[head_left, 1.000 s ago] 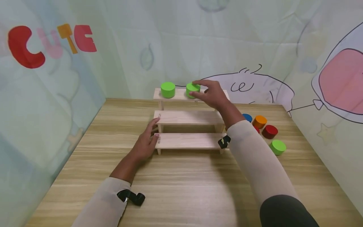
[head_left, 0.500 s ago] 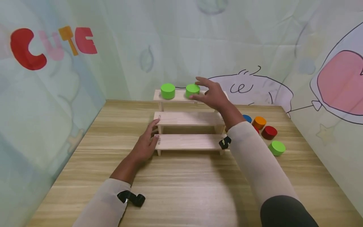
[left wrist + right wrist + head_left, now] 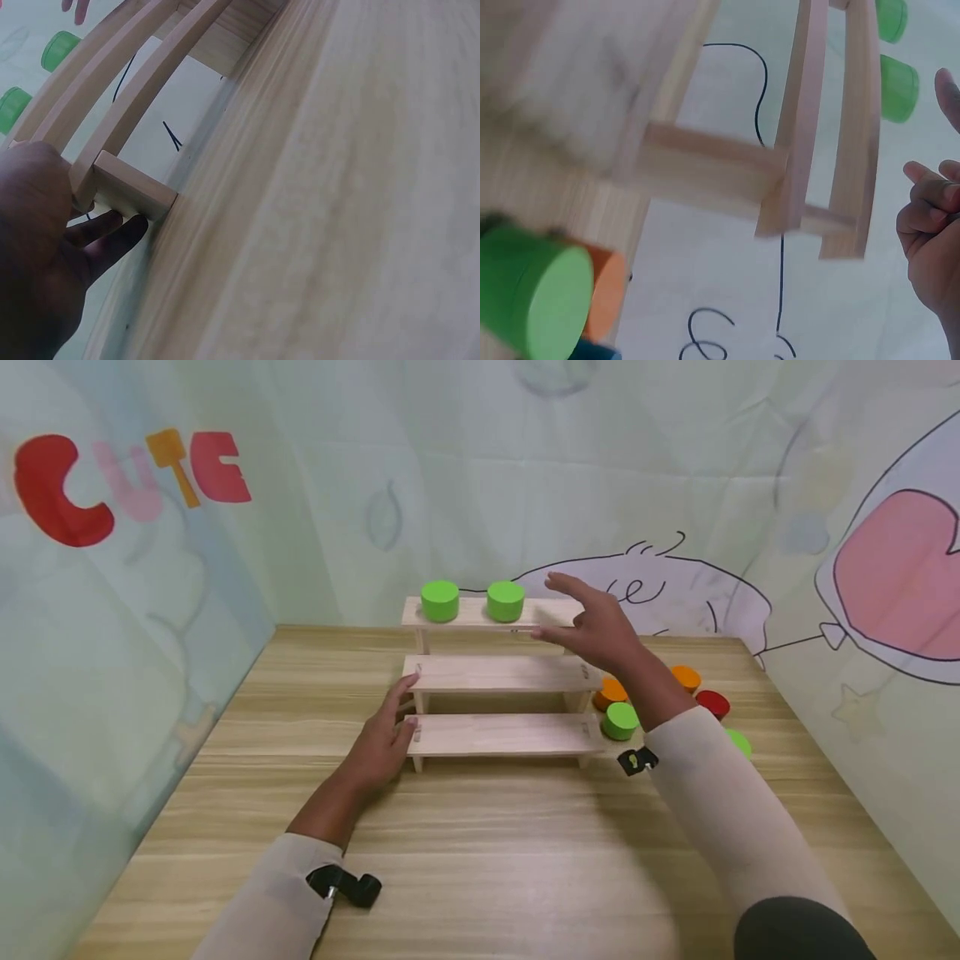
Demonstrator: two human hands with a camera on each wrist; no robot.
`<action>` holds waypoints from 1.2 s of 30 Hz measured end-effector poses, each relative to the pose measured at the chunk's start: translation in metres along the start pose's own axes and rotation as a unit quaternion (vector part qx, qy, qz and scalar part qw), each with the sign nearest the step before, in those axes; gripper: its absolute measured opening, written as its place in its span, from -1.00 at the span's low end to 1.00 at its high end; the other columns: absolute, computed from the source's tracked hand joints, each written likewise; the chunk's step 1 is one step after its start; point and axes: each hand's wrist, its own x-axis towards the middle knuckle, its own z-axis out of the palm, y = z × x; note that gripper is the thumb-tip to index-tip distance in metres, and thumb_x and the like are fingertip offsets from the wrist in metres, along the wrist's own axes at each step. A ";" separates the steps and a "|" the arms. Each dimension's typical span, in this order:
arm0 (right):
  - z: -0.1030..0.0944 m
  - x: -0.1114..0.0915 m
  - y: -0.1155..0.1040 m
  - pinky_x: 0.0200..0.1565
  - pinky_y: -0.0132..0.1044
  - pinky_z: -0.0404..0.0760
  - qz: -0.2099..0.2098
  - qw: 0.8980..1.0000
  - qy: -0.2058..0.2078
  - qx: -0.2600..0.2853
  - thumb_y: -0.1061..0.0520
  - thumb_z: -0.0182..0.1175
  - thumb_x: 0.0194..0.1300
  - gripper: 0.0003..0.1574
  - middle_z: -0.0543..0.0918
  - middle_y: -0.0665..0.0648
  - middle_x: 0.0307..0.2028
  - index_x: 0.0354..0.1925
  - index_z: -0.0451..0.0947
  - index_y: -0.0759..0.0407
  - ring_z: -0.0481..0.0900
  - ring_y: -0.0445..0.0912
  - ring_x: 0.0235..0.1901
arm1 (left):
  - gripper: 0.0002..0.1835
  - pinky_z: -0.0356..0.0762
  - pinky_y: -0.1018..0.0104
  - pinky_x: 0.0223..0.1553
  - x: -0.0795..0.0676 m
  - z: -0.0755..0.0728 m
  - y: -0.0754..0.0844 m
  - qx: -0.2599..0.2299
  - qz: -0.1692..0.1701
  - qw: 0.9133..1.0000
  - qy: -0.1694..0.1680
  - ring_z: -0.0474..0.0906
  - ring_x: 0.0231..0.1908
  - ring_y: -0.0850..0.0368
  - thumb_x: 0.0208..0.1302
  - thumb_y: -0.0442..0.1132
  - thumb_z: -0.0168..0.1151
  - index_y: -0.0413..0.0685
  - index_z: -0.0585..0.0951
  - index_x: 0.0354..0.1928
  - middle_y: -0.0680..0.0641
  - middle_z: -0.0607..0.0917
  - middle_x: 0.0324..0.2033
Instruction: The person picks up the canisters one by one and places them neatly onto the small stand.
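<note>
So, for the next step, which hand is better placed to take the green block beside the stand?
Probably the right hand: it is empty and nearer the green block. The left hand holds the left end of the stand.

The shelf (image 3: 495,672) is pale, its 2 blocks (image 3: 440,601) (image 3: 506,601) green (the tabletop (image 3: 495,843) streaked tan).

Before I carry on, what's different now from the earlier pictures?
The right hand has let go of the right-hand green block on the top tier and moved off to the right, now apart from it. Its forearm shifted right too, bringing another green block into view beside the wooden stand. The left hand stayed at the stand's left end; both top-tier blocks stayed put.
</note>
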 end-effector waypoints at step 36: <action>-0.040 -0.128 0.068 0.48 0.51 0.40 0.154 0.984 0.095 -0.003 0.00 0.53 0.41 0.05 0.30 0.26 0.68 0.69 0.28 0.00 0.21 0.40 0.66 | -0.25 0.41 -0.46 0.50 -0.003 0.000 0.000 -0.010 0.002 1.000 -0.006 0.31 0.61 -0.43 0.74 -0.34 -0.09 0.33 -0.03 0.77 -0.39 0.29 0.64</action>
